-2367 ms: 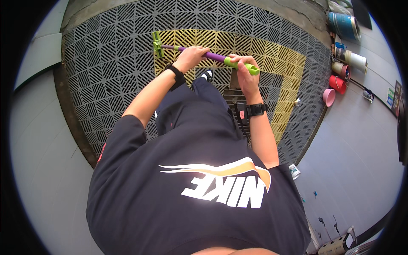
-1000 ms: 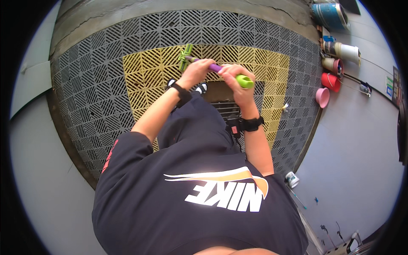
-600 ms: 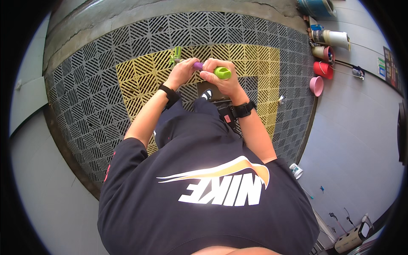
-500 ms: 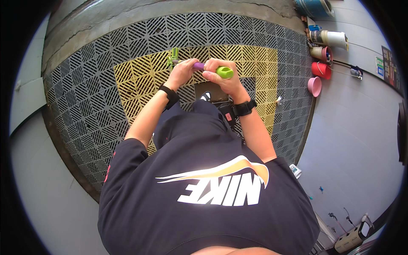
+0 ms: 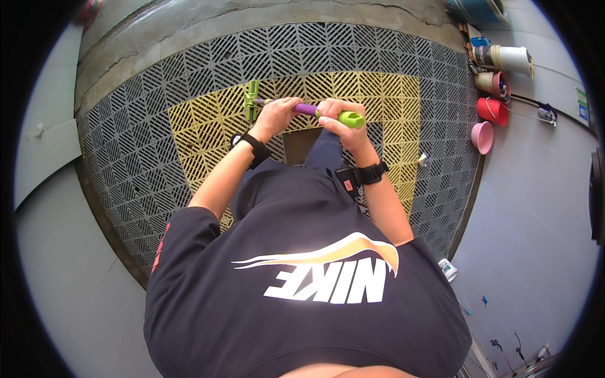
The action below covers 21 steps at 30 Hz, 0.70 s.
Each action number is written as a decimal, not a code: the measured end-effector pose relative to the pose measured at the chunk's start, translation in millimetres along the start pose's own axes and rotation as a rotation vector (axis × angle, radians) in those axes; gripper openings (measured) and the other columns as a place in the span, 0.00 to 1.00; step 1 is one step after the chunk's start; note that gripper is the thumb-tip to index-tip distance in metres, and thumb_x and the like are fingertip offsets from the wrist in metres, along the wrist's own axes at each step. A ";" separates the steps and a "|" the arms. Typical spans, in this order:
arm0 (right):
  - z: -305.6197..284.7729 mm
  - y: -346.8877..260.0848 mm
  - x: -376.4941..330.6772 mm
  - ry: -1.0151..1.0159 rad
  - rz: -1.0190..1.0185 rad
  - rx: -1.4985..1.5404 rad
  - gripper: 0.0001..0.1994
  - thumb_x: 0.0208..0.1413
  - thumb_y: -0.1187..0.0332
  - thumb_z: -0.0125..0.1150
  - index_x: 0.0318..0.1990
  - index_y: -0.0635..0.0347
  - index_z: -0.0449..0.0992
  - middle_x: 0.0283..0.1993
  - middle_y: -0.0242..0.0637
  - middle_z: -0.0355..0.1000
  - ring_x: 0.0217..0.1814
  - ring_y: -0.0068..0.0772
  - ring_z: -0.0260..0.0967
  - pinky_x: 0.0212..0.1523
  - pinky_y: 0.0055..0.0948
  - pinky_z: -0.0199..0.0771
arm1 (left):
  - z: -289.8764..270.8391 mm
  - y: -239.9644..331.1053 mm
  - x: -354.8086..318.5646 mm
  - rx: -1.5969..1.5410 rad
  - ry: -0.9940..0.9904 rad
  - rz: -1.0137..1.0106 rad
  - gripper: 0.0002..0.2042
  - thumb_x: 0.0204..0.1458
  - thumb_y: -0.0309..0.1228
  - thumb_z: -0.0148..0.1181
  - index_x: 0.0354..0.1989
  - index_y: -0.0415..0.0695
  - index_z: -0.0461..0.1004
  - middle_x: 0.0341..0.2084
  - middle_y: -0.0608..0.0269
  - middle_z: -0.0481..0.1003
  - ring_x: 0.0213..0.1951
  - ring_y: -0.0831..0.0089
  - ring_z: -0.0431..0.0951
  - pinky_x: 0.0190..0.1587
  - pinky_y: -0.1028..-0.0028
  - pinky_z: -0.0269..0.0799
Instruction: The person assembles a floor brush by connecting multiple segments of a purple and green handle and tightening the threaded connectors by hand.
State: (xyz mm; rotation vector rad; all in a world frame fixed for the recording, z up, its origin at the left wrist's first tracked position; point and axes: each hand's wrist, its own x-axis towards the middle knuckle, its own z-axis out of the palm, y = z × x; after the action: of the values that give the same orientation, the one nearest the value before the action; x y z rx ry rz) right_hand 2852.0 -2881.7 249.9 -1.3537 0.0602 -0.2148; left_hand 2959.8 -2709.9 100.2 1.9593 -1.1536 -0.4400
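A mop with a purple pole (image 5: 305, 109), a lime-green grip end and a slatted green head (image 5: 251, 101) slants across in front of my body. My left hand (image 5: 276, 118) is closed around the pole on the side nearer the head. Just below the green grip end, my right hand (image 5: 340, 127) wraps round the pole too. The head is over the yellow grid tiles (image 5: 208, 120); what it has on its underside is hidden. Both wrists carry black bands.
Grey grid tiles (image 5: 138, 126) surround the yellow ones. Along the right wall are a pink basin (image 5: 482, 137), a red bucket (image 5: 493, 111), a white bucket (image 5: 513, 60) and a blue barrel (image 5: 476, 11). A dark square opening or plate (image 5: 297, 148) lies near my feet.
The mop's head shows farther left and slightly lower, while my right hand and the grip end have shifted right. My feet have stepped, and the whole view has turned a little.
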 end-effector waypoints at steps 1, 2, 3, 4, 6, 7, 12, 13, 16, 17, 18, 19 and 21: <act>-25.8 1.5 -1.2 0.028 0.013 0.038 0.09 0.50 0.82 0.65 0.23 0.64 0.71 0.26 0.34 0.71 0.31 0.26 0.66 0.36 0.26 0.67 | 16.3 7.4 14.1 0.016 0.002 -0.037 0.13 0.54 0.28 0.63 0.47 0.42 0.74 0.39 0.53 0.80 0.41 0.51 0.81 0.42 0.58 0.76; -56.3 3.1 0.1 0.063 0.035 0.066 0.09 0.49 0.82 0.65 0.23 0.65 0.71 0.26 0.34 0.71 0.31 0.26 0.67 0.36 0.26 0.67 | 33.7 13.9 34.0 0.036 0.022 -0.063 0.13 0.54 0.29 0.64 0.47 0.42 0.74 0.39 0.53 0.80 0.41 0.51 0.81 0.42 0.58 0.76; -86.3 3.7 0.8 0.075 0.001 0.087 0.08 0.49 0.82 0.65 0.23 0.66 0.71 0.27 0.34 0.72 0.33 0.27 0.69 0.37 0.26 0.68 | 52.1 22.5 53.0 0.074 0.043 -0.064 0.13 0.56 0.30 0.63 0.48 0.42 0.75 0.39 0.53 0.81 0.41 0.51 0.81 0.42 0.58 0.76; -120.1 0.6 -2.3 0.062 0.080 0.106 0.08 0.50 0.81 0.65 0.23 0.66 0.72 0.27 0.34 0.72 0.33 0.27 0.69 0.37 0.26 0.69 | 72.5 34.4 69.5 0.067 0.034 -0.093 0.13 0.55 0.30 0.63 0.48 0.43 0.75 0.40 0.53 0.80 0.42 0.51 0.81 0.42 0.57 0.76; -180.7 -3.3 -1.1 0.072 0.100 0.085 0.07 0.50 0.80 0.64 0.23 0.66 0.72 0.27 0.34 0.73 0.34 0.26 0.70 0.38 0.25 0.70 | 104.8 52.1 115.3 0.114 0.011 -0.104 0.12 0.55 0.29 0.62 0.48 0.44 0.75 0.39 0.54 0.80 0.42 0.51 0.80 0.42 0.57 0.76; -208.0 -9.7 -7.0 0.063 0.094 0.059 0.07 0.50 0.80 0.65 0.23 0.66 0.73 0.28 0.34 0.74 0.34 0.25 0.70 0.38 0.25 0.70 | 120.9 63.7 134.2 0.112 -0.040 -0.096 0.11 0.55 0.28 0.62 0.47 0.44 0.75 0.38 0.54 0.79 0.42 0.51 0.80 0.42 0.57 0.76; -320.6 -43.5 -10.5 0.114 0.124 -0.048 0.05 0.50 0.79 0.65 0.25 0.66 0.75 0.30 0.33 0.76 0.34 0.22 0.71 0.38 0.24 0.70 | 184.3 105.6 227.0 0.099 -0.076 -0.050 0.09 0.55 0.27 0.61 0.44 0.46 0.73 0.36 0.54 0.77 0.38 0.50 0.79 0.40 0.57 0.75; -334.2 -51.2 -15.4 0.133 0.141 -0.001 0.04 0.50 0.79 0.64 0.25 0.66 0.76 0.30 0.32 0.76 0.34 0.21 0.71 0.38 0.24 0.70 | 195.1 115.8 236.3 0.107 -0.127 -0.084 0.10 0.55 0.28 0.61 0.45 0.46 0.73 0.36 0.55 0.77 0.39 0.51 0.80 0.40 0.57 0.75; -374.3 -74.1 -18.5 0.212 0.150 -0.037 0.05 0.50 0.80 0.64 0.25 0.66 0.75 0.31 0.34 0.76 0.35 0.23 0.72 0.38 0.24 0.71 | 220.6 135.9 277.3 0.113 -0.137 -0.021 0.11 0.54 0.32 0.63 0.45 0.46 0.73 0.36 0.56 0.77 0.38 0.51 0.80 0.40 0.57 0.76; -385.7 -82.5 -18.9 0.194 0.134 -0.033 0.05 0.50 0.81 0.63 0.25 0.66 0.75 0.31 0.35 0.76 0.36 0.25 0.72 0.40 0.25 0.71 | 228.1 143.8 287.0 0.118 -0.140 -0.006 0.12 0.54 0.31 0.64 0.46 0.46 0.73 0.36 0.57 0.77 0.38 0.53 0.81 0.40 0.57 0.76; -394.7 -89.9 -17.4 0.193 0.093 -0.034 0.05 0.50 0.81 0.63 0.25 0.67 0.75 0.31 0.36 0.76 0.37 0.27 0.73 0.41 0.25 0.71 | 234.1 149.8 296.1 0.135 -0.153 -0.013 0.13 0.53 0.31 0.64 0.47 0.47 0.73 0.36 0.59 0.77 0.39 0.55 0.81 0.41 0.57 0.76; -400.1 -98.1 -17.8 0.219 0.126 -0.086 0.05 0.50 0.81 0.62 0.24 0.67 0.74 0.31 0.37 0.76 0.39 0.29 0.73 0.43 0.27 0.72 | 239.1 155.0 305.2 0.108 -0.126 -0.005 0.13 0.53 0.31 0.65 0.46 0.46 0.73 0.35 0.58 0.77 0.39 0.55 0.81 0.41 0.58 0.76; -407.1 -114.1 -13.9 0.232 0.134 -0.131 0.07 0.50 0.81 0.62 0.23 0.66 0.73 0.29 0.36 0.75 0.39 0.30 0.73 0.48 0.29 0.73 | 245.2 163.1 319.3 0.052 -0.094 0.043 0.13 0.53 0.31 0.64 0.46 0.46 0.73 0.36 0.57 0.77 0.39 0.55 0.80 0.42 0.58 0.76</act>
State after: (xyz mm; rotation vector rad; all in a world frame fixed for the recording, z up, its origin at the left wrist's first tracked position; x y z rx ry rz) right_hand 2756.9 -3293.3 271.4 -1.4443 0.3635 -0.2573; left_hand 2878.4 -3136.5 106.9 1.9722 -1.2761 -0.4880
